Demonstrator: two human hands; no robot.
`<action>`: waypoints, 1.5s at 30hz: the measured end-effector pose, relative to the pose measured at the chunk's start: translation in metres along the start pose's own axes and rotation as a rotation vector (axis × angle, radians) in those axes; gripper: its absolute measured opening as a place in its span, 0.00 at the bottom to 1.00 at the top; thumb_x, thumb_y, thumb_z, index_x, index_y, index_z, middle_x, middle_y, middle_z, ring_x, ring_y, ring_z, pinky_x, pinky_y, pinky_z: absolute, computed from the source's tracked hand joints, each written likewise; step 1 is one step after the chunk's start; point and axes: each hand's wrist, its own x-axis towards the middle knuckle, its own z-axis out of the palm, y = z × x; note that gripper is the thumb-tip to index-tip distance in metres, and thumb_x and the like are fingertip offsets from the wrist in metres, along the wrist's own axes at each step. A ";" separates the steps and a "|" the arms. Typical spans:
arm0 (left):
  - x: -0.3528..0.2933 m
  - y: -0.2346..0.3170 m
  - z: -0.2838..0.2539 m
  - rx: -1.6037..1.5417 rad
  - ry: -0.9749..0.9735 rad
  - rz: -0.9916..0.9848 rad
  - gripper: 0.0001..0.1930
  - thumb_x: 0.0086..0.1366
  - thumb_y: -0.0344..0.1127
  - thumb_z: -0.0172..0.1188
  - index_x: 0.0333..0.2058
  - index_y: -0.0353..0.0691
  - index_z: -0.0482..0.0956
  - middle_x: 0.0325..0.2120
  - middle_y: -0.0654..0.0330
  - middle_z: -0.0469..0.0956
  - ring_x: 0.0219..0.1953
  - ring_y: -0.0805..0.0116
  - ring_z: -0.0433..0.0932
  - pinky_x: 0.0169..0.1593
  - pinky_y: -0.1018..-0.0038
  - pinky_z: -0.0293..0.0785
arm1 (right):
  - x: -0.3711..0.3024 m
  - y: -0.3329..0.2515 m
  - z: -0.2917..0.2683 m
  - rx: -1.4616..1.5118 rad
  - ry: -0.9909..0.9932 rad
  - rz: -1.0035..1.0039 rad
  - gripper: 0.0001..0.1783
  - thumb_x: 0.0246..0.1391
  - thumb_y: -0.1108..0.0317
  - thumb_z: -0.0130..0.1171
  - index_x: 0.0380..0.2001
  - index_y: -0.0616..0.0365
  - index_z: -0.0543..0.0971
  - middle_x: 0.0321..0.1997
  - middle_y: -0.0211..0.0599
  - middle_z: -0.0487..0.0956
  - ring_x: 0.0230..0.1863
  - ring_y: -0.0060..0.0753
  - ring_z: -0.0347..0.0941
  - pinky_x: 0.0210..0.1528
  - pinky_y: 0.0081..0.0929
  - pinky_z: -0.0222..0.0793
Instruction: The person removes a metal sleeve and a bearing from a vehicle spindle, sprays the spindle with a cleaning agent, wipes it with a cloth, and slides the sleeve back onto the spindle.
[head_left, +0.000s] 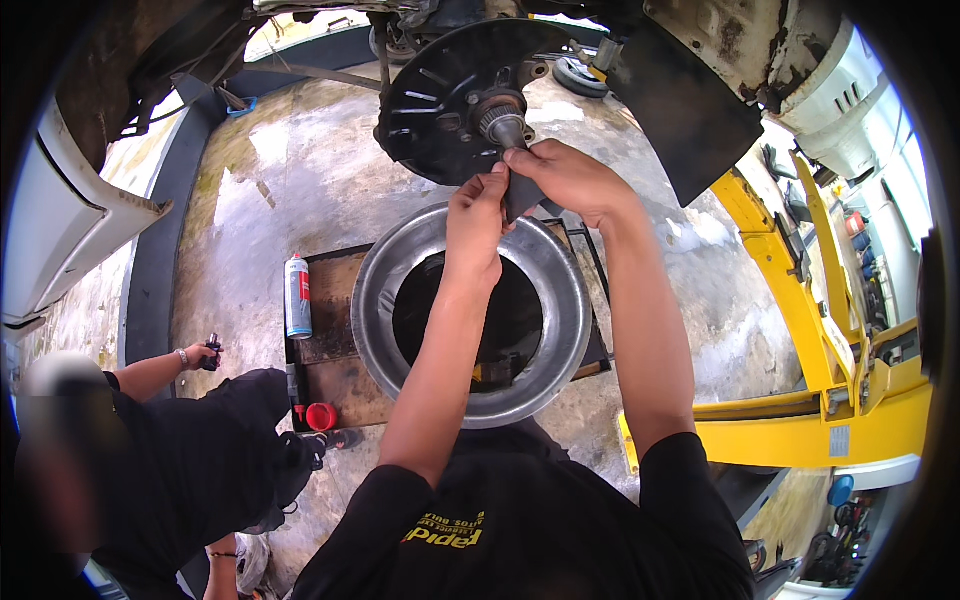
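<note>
Your two bare hands, one pair of forearms reaching up from two black sleeves (662,470), meet at one metal shaft (507,128) above the floor of a vehicle workshop. Your left hand (478,205) has thumb and forefinger pinched together on one dark flat piece (525,192), held at the shaft's lower end. Your right hand (580,182) is closed at the same spot, thumb pressed near the tip; its fingertips are hidden, but the piece runs between thumb and fingers. Behind the shaft stands one round black shield plate (430,110), slotted along its face.

Below your wrists sits one wide metal basin (372,310), dark inside, on one brown, dark-edged tray (335,385). One spray can (298,297) stands at the tray's left edge, and one red round object (320,416) lies near its lower left corner. One co-worker (190,450) in black crouches to your left, a hand (195,356) around one small dark object (211,350). To the right rises one yellow lift frame (790,310); farther off, one wheel (580,77) lies on the stained floor (320,150).
</note>
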 end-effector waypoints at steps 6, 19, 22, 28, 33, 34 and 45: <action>0.005 -0.016 0.007 -0.446 -0.021 -0.114 0.08 0.74 0.40 0.60 0.35 0.44 0.78 0.28 0.72 0.75 0.27 0.82 0.67 0.33 0.81 0.62 | -0.001 -0.050 0.056 -1.382 0.203 0.031 0.14 0.64 0.62 0.56 0.39 0.59 0.86 0.41 0.39 0.86 0.41 0.40 0.84 0.36 0.36 0.72; 0.007 -0.022 -0.008 -0.347 -0.149 -0.174 0.10 0.77 0.44 0.55 0.45 0.47 0.79 0.37 0.74 0.76 0.33 0.81 0.68 0.39 0.78 0.63 | -0.003 -0.044 0.039 -1.128 0.150 0.054 0.18 0.65 0.60 0.56 0.43 0.66 0.83 0.39 0.43 0.84 0.41 0.43 0.82 0.47 0.43 0.75; 0.017 -0.031 -0.005 -0.470 -0.220 -0.122 0.08 0.77 0.43 0.56 0.45 0.49 0.80 0.40 0.73 0.80 0.33 0.84 0.69 0.36 0.81 0.62 | 0.001 -0.049 0.074 -1.690 0.292 0.136 0.19 0.66 0.60 0.53 0.42 0.69 0.83 0.37 0.47 0.83 0.41 0.43 0.82 0.46 0.43 0.74; 0.009 0.000 -0.008 -0.135 -0.066 0.094 0.11 0.74 0.38 0.61 0.29 0.49 0.77 0.27 0.75 0.76 0.26 0.85 0.64 0.33 0.80 0.56 | 0.003 0.001 -0.001 0.216 0.002 0.099 0.24 0.68 0.51 0.57 0.39 0.67 0.81 0.38 0.41 0.83 0.37 0.34 0.82 0.41 0.36 0.78; 0.005 -0.017 -0.006 -0.348 -0.149 -0.190 0.05 0.75 0.41 0.58 0.42 0.50 0.76 0.36 0.73 0.74 0.34 0.81 0.69 0.43 0.79 0.62 | 0.004 -0.023 -0.001 -0.185 -0.006 0.131 0.17 0.66 0.59 0.60 0.40 0.65 0.82 0.39 0.40 0.83 0.38 0.35 0.82 0.39 0.37 0.78; 0.006 -0.028 -0.004 -0.400 -0.119 -0.190 0.09 0.76 0.43 0.56 0.48 0.47 0.75 0.40 0.71 0.74 0.38 0.79 0.72 0.41 0.80 0.64 | 0.007 -0.032 0.013 -0.821 0.052 -0.005 0.13 0.63 0.64 0.60 0.39 0.65 0.83 0.40 0.41 0.83 0.40 0.39 0.83 0.46 0.47 0.77; 0.005 -0.011 -0.003 -0.196 -0.060 0.174 0.12 0.75 0.39 0.59 0.29 0.47 0.76 0.27 0.72 0.74 0.30 0.82 0.68 0.39 0.78 0.62 | 0.000 0.002 -0.002 0.269 0.040 0.162 0.18 0.63 0.58 0.64 0.43 0.63 0.82 0.42 0.38 0.83 0.42 0.33 0.82 0.43 0.41 0.79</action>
